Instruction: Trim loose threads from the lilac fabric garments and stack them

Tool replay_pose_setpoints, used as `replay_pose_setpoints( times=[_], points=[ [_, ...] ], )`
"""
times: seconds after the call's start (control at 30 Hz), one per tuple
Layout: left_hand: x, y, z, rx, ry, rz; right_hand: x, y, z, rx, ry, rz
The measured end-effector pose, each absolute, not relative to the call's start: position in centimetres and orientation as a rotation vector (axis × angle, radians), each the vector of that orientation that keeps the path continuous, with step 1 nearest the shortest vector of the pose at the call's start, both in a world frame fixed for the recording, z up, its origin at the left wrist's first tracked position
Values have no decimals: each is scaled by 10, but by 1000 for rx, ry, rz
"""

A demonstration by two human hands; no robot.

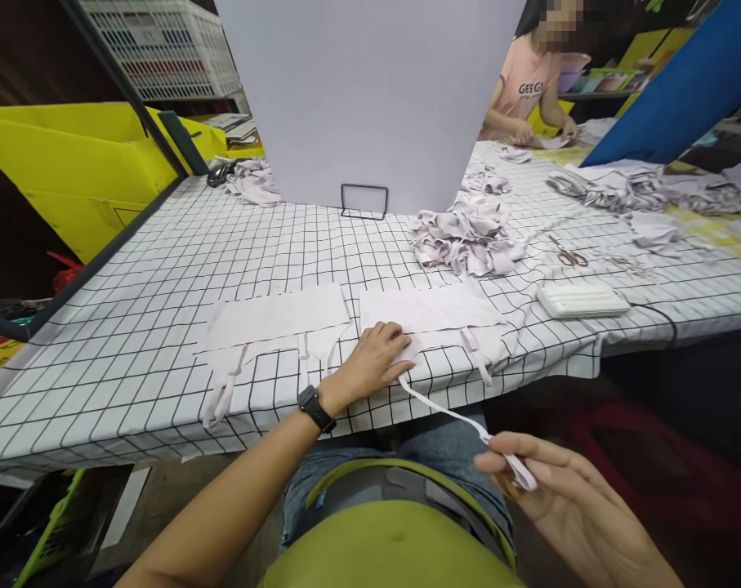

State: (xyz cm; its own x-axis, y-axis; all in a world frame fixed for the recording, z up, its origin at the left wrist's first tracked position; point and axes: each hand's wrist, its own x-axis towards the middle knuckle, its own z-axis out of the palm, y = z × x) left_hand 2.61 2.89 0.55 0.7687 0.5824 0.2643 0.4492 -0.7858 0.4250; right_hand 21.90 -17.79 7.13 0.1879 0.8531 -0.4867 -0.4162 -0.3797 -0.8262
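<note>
Head view shows a bench (155,269) spread with a white cloth checked in thin black lines, its near edge running across in front of the seated person's lap. Yellow bins (69,175) and a white plastic crate (162,53) stand beyond its left side; a tall pale board (370,98) rises at the far middle, with a black wire frame (363,201) at its foot. At the far right a co-worker in a pink shirt (523,86) handles cloth, near a slanting blue sheet (676,82). A heap of pale fabric (465,237), scissors (572,258) and a white corded device (582,300) lie on the right part. Close to the near edge lie two pale fabric panels, the left panel (278,314) and the right panel (435,310), their long axes left to right, roughly along that edge. From the right panel's near left corner a narrow strap (440,408) runs rightward and back toward the person, its looped end pinched between the right hand's (498,457) thumb and fingers. The left hand (373,359) lies over that corner; whether it grips or merely presses, I cannot tell.
</note>
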Motion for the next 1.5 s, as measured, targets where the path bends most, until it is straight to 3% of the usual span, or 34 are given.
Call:
replay_pose_setpoints(
  times=[0.2, 0.33, 0.63, 0.93, 1.07, 1.13, 1.33, 1.5],
  points=[
    [28, -10, 46, 2131, 666, 931, 220, -131, 57, -1475, -789, 1400],
    [30, -31, 67, 2012, 592, 869, 219, -109, 49, -1492, -928, 1318],
    [38, -27, 52, 2088, 684, 933, 218, -95, 42, -1571, -1118, 1309],
    [39, -14, 61, 1811, 738, 752, 221, -91, 51, -1601, -1315, 1261],
    [41, -15, 61, 1822, 809, 755, 221, -88, 47, -1635, -1402, 1102],
    [42, -14, 61, 1813, 848, 752, 222, -86, 43, -1629, -1371, 1050],
    [41, 9, 62, 1911, 861, 498, 217, -73, 36, -1674, -925, 1376],
    [41, 41, 45, 2386, 947, 430, 211, -55, 44, -1661, -686, 1359]
  ],
)
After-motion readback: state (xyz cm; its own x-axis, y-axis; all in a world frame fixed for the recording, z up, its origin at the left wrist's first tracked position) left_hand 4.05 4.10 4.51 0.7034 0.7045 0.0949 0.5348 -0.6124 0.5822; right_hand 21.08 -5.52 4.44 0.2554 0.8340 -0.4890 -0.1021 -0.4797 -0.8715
